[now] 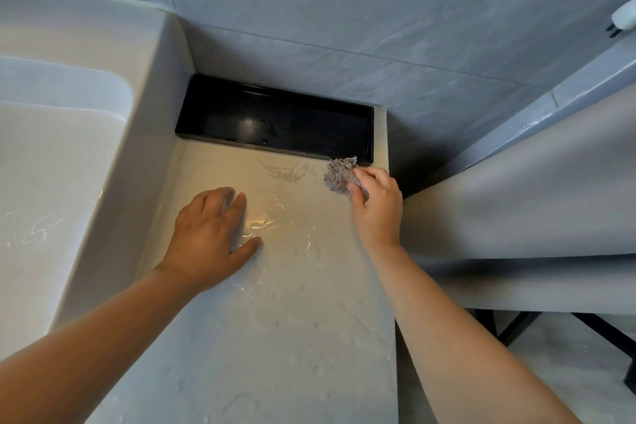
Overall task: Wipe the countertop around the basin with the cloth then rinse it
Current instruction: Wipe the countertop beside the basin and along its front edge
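A pale stone countertop (292, 303) runs from the near edge to the tiled wall, wet with streaks and droplets. The white basin (51, 165) lies to its left, with water on its floor. My right hand (377, 206) grips a crumpled grey cloth (340, 174) against the countertop at its far right corner, just in front of a black tray. My left hand (210, 237) rests flat on the wet countertop near the basin's rim, fingers straight and holding nothing.
An empty black rectangular tray (275, 120) sits on the countertop against the grey tiled wall (378, 10). A grey curtain or sheet (516, 199) hangs right of the countertop's edge. A white object (624, 15) is mounted at the top right.
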The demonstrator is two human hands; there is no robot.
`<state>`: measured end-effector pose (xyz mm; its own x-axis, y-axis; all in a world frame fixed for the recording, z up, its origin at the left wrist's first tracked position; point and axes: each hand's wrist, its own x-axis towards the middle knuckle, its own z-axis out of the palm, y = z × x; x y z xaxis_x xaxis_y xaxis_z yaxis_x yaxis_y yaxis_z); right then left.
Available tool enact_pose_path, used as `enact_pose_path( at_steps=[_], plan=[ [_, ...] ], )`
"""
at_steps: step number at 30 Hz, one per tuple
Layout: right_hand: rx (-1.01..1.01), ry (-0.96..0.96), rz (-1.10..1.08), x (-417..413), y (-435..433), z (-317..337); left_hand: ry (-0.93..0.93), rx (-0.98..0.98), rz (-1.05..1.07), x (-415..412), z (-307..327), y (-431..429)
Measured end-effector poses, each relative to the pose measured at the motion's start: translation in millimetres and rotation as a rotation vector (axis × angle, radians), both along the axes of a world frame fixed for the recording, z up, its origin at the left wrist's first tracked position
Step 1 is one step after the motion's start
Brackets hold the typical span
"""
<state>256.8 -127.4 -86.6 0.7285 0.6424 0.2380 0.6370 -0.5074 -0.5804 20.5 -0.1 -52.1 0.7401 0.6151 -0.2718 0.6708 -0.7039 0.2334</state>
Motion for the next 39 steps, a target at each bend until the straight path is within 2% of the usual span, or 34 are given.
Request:
enact_pose_path(
  at_steps=[2, 6, 9, 12, 14, 16, 19, 25, 29, 36, 39],
  plan=[
    [0.008, 0.023, -0.015, -13.8, 0.2, -1.0, -0.014, 0.0, -0.005, -0.3, 1.0, 0.4],
    [-0.003, 0.044, 0.089, -56.7, -13.8, -2.2, -0.065, -0.062, -0.012, -4.4, 7.9, 4.3],
    [-0.01, 0.078, 0.168, -83.9, -26.4, 0.2, -0.117, -0.034, -0.024, -23.6, 11.8, 1.9],
    [-0.006, 0.245, 0.236, -93.9, -36.4, 9.5, -0.115, -0.036, -0.016, -46.6, 9.5, -7.2],
    [0.038, 0.315, 0.204, -86.3, -37.9, 21.4, -0.104, -0.028, 0.003, -55.8, 5.4, -11.4],
    [0.095, 0.275, 0.142, -66.7, -28.2, 33.8, -0.084, -0.02, 0.024, -60.1, -0.3, -12.1],
    [0.059, 0.141, 0.123, -31.8, 0.0, 36.8, -0.073, -0.009, 0.029, -60.7, -5.5, -11.3],
    [-0.011, 0.013, 0.113, -17.7, 32.5, 2.8, -0.062, 0.002, 0.028, -60.7, -8.2, -11.8],
    [0.015, 0.012, 0.052, -31.1, 34.4, -4.4, -0.057, 0.009, 0.021, -62.8, -11.3, -10.2],
    [0.03, 0.03, 0.21, -94.8, 3.8, -6.3, -0.069, 0.005, 0.031, -64.5, -15.2, -13.8],
    [-0.005, 0.104, 0.284, -110.1, -9.8, -1.3, -0.067, -0.001, 0.018, -66.7, -16.1, -14.1]
  ],
)
